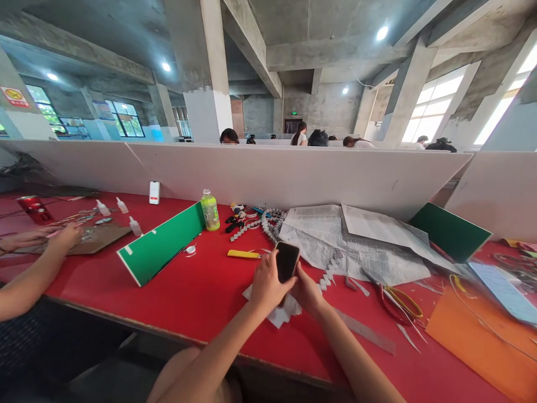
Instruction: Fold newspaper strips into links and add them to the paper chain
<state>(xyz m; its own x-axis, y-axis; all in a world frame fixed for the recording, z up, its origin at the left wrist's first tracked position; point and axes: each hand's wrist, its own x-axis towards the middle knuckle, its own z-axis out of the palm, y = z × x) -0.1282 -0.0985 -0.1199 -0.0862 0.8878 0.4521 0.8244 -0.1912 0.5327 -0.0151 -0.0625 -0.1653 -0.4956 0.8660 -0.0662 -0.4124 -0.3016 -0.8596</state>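
A dark phone (287, 262) with a black screen is held upright, slightly tilted, over the red table (184, 308). My left hand (268, 284) grips its left side, the thumb near the screen's edge. Around its lower right side is my right hand (307, 288), its fingers partly hidden behind the phone. White folded paper (285, 313) lies beneath my hands. A yellow-handled cutter (243, 254) rests just left of the phone, and a zigzag folded paper strip (329, 274) lies to its right.
Newspaper sheets (310, 224), scissors (403, 299) and an orange sheet (474, 336) lie to the right. A green bottle (210, 211) stands behind a green divider (163, 243). At left, another person's hands (62, 238) work over a board. A white partition (251, 173) spans the back.
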